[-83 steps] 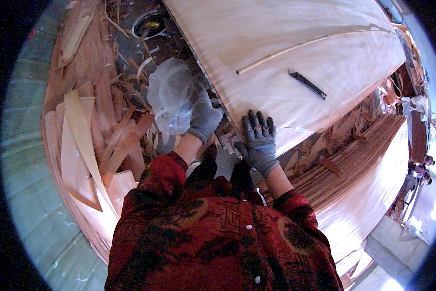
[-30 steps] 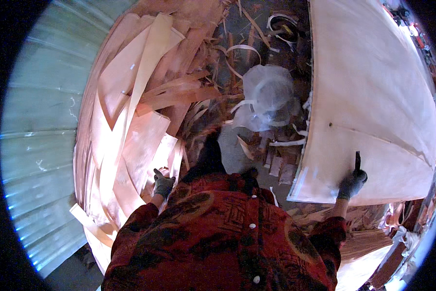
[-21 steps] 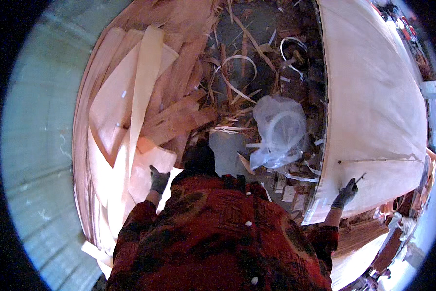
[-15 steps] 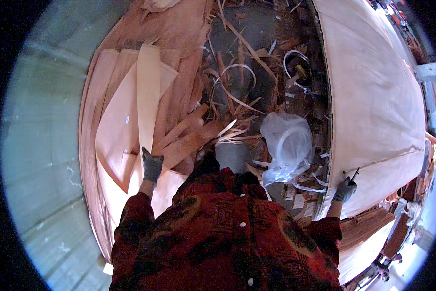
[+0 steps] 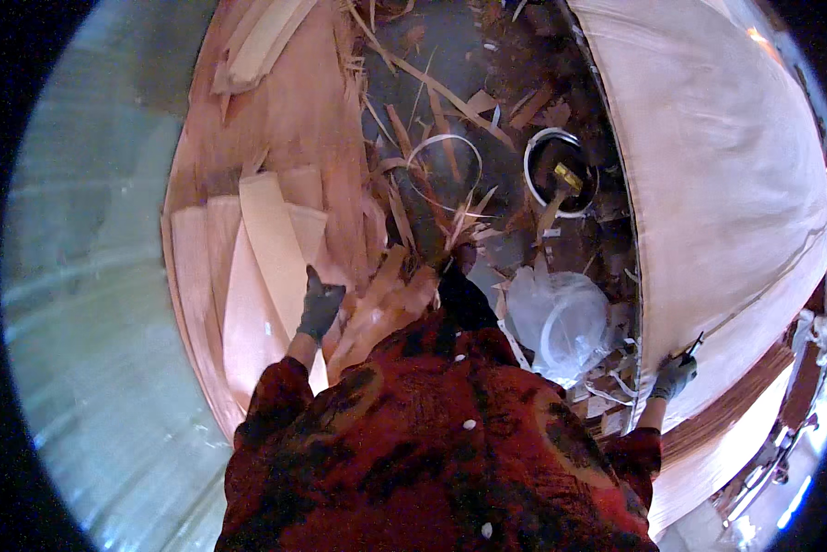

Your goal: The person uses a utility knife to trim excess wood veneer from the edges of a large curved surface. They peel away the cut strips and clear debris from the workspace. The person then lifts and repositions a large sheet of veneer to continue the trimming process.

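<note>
One littered aisle (image 5: 446, 41); left grip (image 5: 320, 308) apart near veneer (image 5: 271, 216); right grip (image 5: 675, 377) clamped on tool (image 5: 697, 344) by sheet edge (image 5: 638, 221).

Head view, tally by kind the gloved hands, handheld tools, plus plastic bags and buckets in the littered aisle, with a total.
Left hand and right hand, gloved: 2
Dark tool: 1
Clear plastic bag: 1
Bucket: 1
Total: 5

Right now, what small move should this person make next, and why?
Perhaps close the left hand on the pale strip beside it. That hand looks empty, with its fingers apart, though whether it touches the strip is unclear. The right hand seems occupied, holding a slim dark tool at the big pale sheet.
</note>
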Demonstrator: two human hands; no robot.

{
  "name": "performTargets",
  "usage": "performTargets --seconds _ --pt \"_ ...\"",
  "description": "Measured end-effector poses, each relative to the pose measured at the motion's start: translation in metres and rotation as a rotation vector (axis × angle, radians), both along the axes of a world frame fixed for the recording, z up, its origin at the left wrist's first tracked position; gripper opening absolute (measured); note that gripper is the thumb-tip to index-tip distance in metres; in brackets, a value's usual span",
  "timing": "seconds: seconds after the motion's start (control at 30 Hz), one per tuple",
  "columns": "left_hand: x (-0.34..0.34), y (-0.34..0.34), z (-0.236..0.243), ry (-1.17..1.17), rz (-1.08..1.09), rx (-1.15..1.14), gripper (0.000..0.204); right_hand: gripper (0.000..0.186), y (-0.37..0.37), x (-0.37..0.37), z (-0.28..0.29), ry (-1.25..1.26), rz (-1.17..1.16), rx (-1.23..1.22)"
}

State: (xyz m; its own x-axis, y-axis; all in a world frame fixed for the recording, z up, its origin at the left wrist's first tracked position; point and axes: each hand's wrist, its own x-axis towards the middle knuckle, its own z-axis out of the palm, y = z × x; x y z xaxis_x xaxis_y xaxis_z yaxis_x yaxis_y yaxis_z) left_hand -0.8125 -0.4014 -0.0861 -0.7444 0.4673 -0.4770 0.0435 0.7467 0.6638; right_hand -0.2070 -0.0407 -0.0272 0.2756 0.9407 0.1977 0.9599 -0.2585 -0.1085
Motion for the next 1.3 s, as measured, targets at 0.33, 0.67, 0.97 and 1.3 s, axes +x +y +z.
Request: performTargets --seconds 0.33,0.67,0.97,1.3 --pt "-0.080 -0.008 -0.031 -0.157 0.166 -0.168 0.094 0.037 0.108 -0.072 0.039 -0.011 -0.254 0.206" --pt "-0.297 0.104 -0.118 0.109 -0.349 -0.187 0.083 0.027 0.163 -0.240 0.012 0.233 -0.216 0.416" --pt "-0.497 0.368 0.011 0.025 -0.187 -0.010 0.082 0.033 0.195 -0.420 -0.007 0.099 -0.525 -0.024" --pt "-0.587 0.490 -0.009 -0.084 -0.231 -0.008 0.085 0.032 0.219 -0.426 -0.025 0.139 -0.794 0.002"
